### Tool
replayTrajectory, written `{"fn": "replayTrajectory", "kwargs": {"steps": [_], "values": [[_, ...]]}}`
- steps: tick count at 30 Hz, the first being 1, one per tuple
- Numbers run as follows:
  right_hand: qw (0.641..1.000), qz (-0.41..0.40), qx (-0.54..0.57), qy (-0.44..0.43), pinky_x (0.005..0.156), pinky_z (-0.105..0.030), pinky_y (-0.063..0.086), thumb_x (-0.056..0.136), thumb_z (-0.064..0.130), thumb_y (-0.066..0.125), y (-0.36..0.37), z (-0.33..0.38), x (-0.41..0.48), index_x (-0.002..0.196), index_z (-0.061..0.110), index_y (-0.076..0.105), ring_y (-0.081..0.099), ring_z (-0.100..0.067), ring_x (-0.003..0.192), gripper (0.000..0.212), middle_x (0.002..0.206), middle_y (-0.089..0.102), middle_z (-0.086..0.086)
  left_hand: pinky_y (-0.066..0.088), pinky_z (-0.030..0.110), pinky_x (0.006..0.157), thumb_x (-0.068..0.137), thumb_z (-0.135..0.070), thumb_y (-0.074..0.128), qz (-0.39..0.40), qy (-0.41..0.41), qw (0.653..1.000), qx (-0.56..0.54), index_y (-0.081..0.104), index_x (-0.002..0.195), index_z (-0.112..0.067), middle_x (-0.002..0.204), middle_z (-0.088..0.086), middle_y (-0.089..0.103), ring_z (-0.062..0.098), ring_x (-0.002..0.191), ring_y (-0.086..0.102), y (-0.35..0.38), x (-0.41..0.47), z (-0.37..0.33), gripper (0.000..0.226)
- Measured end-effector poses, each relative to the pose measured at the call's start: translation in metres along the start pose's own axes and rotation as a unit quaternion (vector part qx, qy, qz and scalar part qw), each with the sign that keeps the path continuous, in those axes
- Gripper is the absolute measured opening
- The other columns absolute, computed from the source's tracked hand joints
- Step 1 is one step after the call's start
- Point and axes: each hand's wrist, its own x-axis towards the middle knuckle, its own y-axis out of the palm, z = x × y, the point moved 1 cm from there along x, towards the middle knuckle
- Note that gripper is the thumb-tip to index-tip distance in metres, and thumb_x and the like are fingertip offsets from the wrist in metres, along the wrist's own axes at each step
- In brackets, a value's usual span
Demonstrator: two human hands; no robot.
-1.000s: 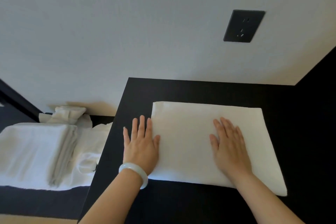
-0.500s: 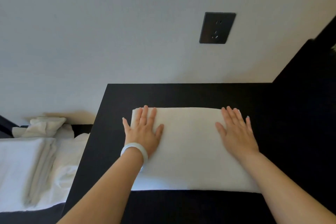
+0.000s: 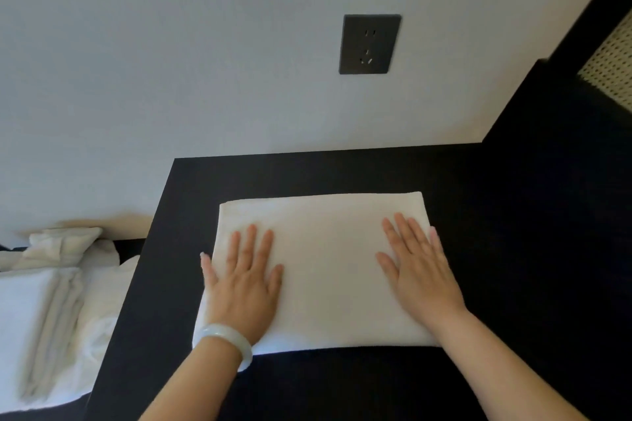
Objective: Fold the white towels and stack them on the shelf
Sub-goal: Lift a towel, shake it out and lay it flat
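Both hands flat on folded towel, black counter.

Left hand (image 3: 244, 278) and right hand (image 3: 419, 275) rest palms down, fingers spread, gripping nothing, one on each end of the towel (image 3: 325, 260). Towel lies flat under them on the counter (image 3: 513, 249), far edge beyond the fingertips, near edge at the wrists. White bracelet (image 3: 227, 340) on left wrist. Left of the left hand, lower down, a stack (image 3: 37, 328) of folded white towels with loose white cloth beside it. Dark socket (image 3: 369, 44) on wall (image 3: 171, 61) ahead of the hands.
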Motion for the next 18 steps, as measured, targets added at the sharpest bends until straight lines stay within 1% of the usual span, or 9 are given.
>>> {"fn": "replayTrajectory", "kwargs": {"steps": [2,3,5,8,10,12,15,16,18], "values": [[0.999,0.019,0.022,0.042,0.122,-0.04,-0.009,0.089,0.069,-0.011,-0.002,-0.02,0.004,0.149,0.041,-0.024,-0.021,-0.011,0.15,0.068,0.161,-0.024,0.014,0.001,0.057,0.12,0.091,-0.06,-0.009,0.017,-0.055,0.997,-0.044,-0.021,0.15,-0.041,0.16,-0.011,-0.022,0.016,0.15,-0.014,-0.005,0.0,0.021,0.063],[0.995,0.037,0.057,0.072,0.123,-0.041,-0.003,0.091,0.069,-0.002,-0.004,-0.023,0.005,0.15,0.043,-0.022,-0.011,-0.016,0.152,0.067,0.163,-0.02,0.013,0.003,0.054,0.121,0.092,-0.06,-0.002,0.033,-0.08,0.993,-0.077,-0.017,0.151,-0.042,0.163,-0.006,-0.014,0.019,0.151,-0.007,-0.008,0.0,0.027,0.064],[0.98,0.012,0.14,0.14,0.12,-0.042,0.016,0.097,0.062,0.025,-0.008,-0.024,0.004,0.156,0.039,-0.006,0.014,-0.024,0.15,0.07,0.165,0.005,0.004,0.012,0.049,0.119,0.097,-0.057,0.014,0.044,-0.122,0.984,-0.12,-0.005,0.154,-0.039,0.163,0.004,0.01,0.023,0.149,0.011,-0.015,-0.003,0.032,0.062],[0.944,-0.019,0.226,0.24,0.101,-0.043,0.042,0.095,0.046,0.054,-0.02,-0.027,0.004,0.154,0.023,0.024,0.044,-0.026,0.127,0.07,0.147,0.039,-0.007,0.028,0.05,0.108,0.098,-0.047,0.038,0.01,-0.173,0.972,-0.162,0.02,0.152,-0.027,0.147,0.008,0.038,0.03,0.135,0.033,-0.026,-0.006,0.033,0.06],[0.9,0.066,0.312,0.297,0.078,-0.036,0.049,0.093,0.042,0.061,-0.028,-0.029,0.007,0.149,0.019,0.033,0.055,-0.021,0.104,0.066,0.138,0.045,-0.007,0.035,0.051,0.103,0.097,-0.041,0.048,0.021,-0.205,0.952,-0.225,0.031,0.147,-0.016,0.14,0.013,0.041,0.034,0.127,0.04,-0.032,-0.007,0.032,0.059],[0.839,0.126,0.407,0.338,0.06,-0.032,0.045,0.092,0.039,0.064,-0.035,-0.034,0.01,0.14,0.017,0.041,0.06,-0.018,0.086,0.058,0.121,0.057,-0.006,0.042,0.05,0.094,0.098,-0.042,0.049,0.053,-0.254,0.923,-0.284,0.036,0.141,-0.01,0.135,0.015,0.042,0.035,0.113,0.048,-0.038,-0.005,0.033,0.055],[0.711,0.181,0.583,0.349,0.064,-0.039,0.051,0.087,0.033,0.072,-0.046,-0.042,0.014,0.121,0.015,0.059,0.075,-0.027,0.08,0.041,0.095,0.076,-0.008,0.041,0.044,0.082,0.099,-0.049,0.041,0.091,-0.317,0.884,-0.332,0.042,0.131,-0.007,0.113,0.011,0.053,0.029,0.094,0.052,-0.047,-0.002,0.036,0.052],[0.684,0.197,0.619,0.332,0.066,-0.041,0.053,0.084,0.032,0.074,-0.049,-0.042,0.014,0.118,0.018,0.062,0.076,-0.026,0.08,0.038,0.094,0.078,-0.007,0.041,0.043,0.084,0.099,-0.051,0.041,0.104,-0.333,0.868,-0.354,0.045,0.129,-0.007,0.105,0.009,0.056,0.028,0.091,0.054,-0.05,-0.002,0.039,0.053],[0.671,0.215,0.644,0.298,0.068,-0.044,0.056,0.079,0.034,0.077,-0.05,-0.038,0.014,0.119,0.024,0.063,0.075,-0.026,0.084,0.044,0.097,0.077,-0.005,0.046,0.046,0.091,0.097,-0.051,0.048,0.128,-0.367,0.809,-0.44,0.057,0.12,-0.005,0.099,0.011,0.066,0.033,0.093,0.061,-0.055,-0.004,0.046,0.052]]}}
